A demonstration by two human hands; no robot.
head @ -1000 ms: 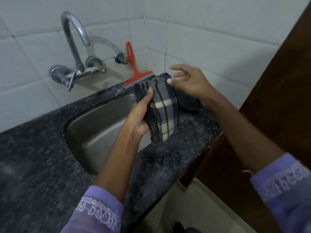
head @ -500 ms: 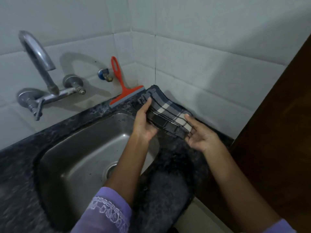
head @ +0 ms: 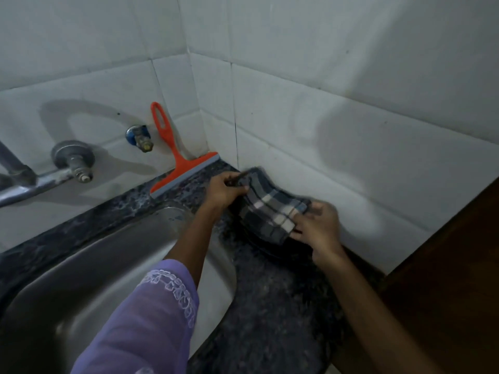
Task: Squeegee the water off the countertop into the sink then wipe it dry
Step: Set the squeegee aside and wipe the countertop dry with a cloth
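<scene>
A folded dark checked cloth lies low over the black speckled countertop, close to the tiled side wall. My left hand grips its far end and my right hand pinches its near end. An orange squeegee leans against the back wall tiles, its blade on the counter behind the steel sink. Whether the cloth touches the counter is blurred.
A wall-mounted tap and a small blue-handled valve sit on the back wall above the sink. A dark wooden panel bounds the counter on the right. White tiles close the corner.
Both hands brought the cloth down from above the sink's edge to the counter strip by the side wall. My right hand went from spread open to pinching the cloth's near end.
</scene>
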